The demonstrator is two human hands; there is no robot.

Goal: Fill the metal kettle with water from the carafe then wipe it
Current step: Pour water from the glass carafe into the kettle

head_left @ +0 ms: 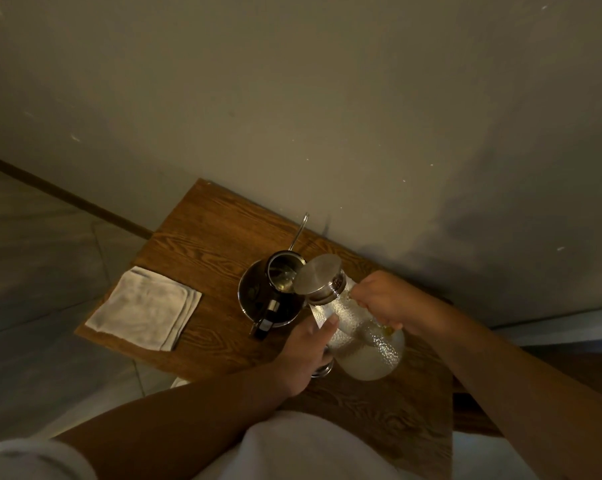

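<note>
A shiny metal kettle (258, 292) stands on the wooden table (202, 237) with its top open, its thin spout rising toward the wall and its dark handle pointing toward me. The glass carafe (362, 341), with a steel cap, is tilted so its mouth sits over the kettle's opening. My right hand (382, 299) grips the carafe's neck. My left hand (306, 355) supports the carafe's side from below. A small metal lid (322, 370) lies on the table, partly hidden under my left hand. A folded white cloth (143, 308) lies at the table's left end.
The table stands against a plain wall (327, 116). Tiled floor (33, 254) lies to the left, beyond the table's edge. My white clothing (292, 448) fills the bottom of the view.
</note>
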